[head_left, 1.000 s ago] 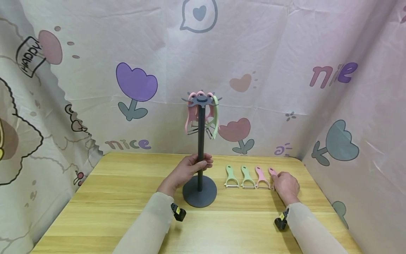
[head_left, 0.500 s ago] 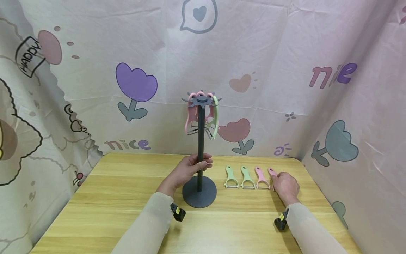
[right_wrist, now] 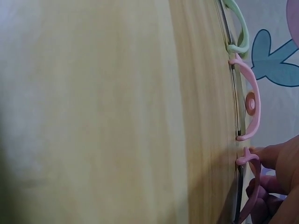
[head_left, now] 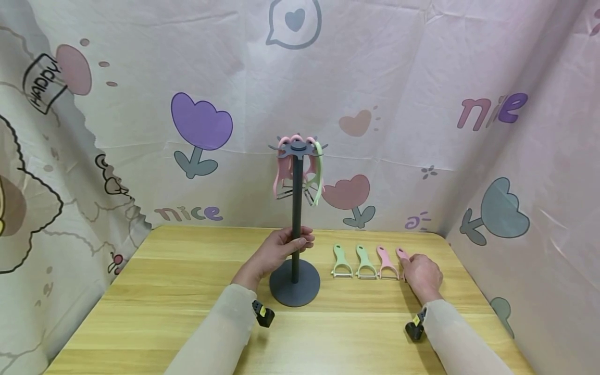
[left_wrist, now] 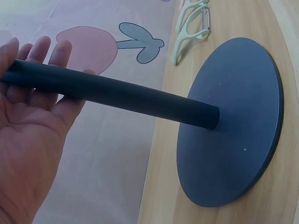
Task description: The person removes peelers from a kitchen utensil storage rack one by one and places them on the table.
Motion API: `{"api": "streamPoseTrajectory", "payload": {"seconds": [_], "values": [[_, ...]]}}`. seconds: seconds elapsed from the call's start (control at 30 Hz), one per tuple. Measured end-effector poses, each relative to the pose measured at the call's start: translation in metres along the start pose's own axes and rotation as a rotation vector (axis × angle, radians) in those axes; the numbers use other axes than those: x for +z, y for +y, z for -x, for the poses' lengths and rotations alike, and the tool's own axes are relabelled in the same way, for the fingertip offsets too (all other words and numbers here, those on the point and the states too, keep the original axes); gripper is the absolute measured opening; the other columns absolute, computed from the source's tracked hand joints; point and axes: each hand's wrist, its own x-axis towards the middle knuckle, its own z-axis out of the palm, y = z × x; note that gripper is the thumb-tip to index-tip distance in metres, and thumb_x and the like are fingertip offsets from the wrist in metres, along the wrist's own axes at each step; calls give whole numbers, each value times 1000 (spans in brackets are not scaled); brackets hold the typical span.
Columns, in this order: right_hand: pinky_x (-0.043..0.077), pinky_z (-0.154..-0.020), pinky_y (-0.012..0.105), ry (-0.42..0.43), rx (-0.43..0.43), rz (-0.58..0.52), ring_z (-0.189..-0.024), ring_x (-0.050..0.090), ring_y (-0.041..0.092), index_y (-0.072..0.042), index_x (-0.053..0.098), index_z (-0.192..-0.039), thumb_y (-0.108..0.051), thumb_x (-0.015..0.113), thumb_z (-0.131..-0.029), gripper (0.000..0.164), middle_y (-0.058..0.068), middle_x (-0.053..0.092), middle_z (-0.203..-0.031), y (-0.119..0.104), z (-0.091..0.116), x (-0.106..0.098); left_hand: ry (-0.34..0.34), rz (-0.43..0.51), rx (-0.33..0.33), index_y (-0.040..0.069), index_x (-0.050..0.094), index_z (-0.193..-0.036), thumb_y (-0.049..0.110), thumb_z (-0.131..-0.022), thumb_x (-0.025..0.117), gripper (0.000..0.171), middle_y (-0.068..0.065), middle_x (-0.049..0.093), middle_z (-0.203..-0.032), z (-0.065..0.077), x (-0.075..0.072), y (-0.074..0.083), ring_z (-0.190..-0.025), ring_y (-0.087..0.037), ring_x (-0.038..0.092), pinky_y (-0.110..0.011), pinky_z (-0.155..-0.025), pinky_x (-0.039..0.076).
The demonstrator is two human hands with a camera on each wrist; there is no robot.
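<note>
My left hand (head_left: 276,252) grips the pole of a dark grey rack stand (head_left: 297,208), thumb in front and fingers behind it. From the rack's hooks hang several pink peelers (head_left: 283,169) and a green peeler (head_left: 320,174); some overlap one another. At the right end of a row on the table, my right hand (head_left: 424,276) pinches a pink peeler (head_left: 401,253), which it partly hides. Left of it lie another pink peeler (head_left: 384,254) and two green ones, the nearer green peeler (head_left: 362,253) and the outer green peeler (head_left: 339,254). In the right wrist view the pinched peeler (right_wrist: 254,196) is against the tabletop.
The stand's round base (head_left: 286,294) rests on the wooden table (head_left: 187,291). A patterned cloth (head_left: 398,62) hangs behind the table and along both sides. A small black camera (head_left: 264,315) sits at the left wrist, and another camera (head_left: 414,329) at the right.
</note>
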Motion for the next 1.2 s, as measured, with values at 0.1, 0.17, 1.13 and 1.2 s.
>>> {"api": "streamPoseTrajectory", "payload": {"seconds": [0.1,0.17,1.13,1.2], "values": [[44,-70,47,6,3,-2,-75,60,34,-1,74,-93,-36,59,-106,40,12,66,-74,0,0,1,-2,-1,0,9,65,-139,19,-107,64,34,-18,69,-138,0,0,0,-127,-29,69,-49,-116,49],[43,-70,46,9,9,-7,-75,60,34,-2,74,-91,-37,59,-106,41,11,66,-72,0,-1,1,-5,-4,0,9,64,-139,19,-107,63,34,-20,68,-139,0,0,0,-127,-29,69,-49,-116,49],[42,-97,66,42,6,-27,-114,56,53,10,61,-133,-49,53,-107,65,37,63,-128,-1,3,4,22,-16,-11,12,65,-140,19,-107,64,34,-13,72,-134,1,2,-1,-128,-30,69,-50,-117,48],[42,-98,67,54,-3,-29,-115,55,53,10,60,-135,-51,53,-107,67,37,63,-128,-3,3,4,26,-20,-13,12,65,-140,19,-107,64,34,-12,73,-133,1,2,-1,-127,-30,69,-50,-117,48]]}}
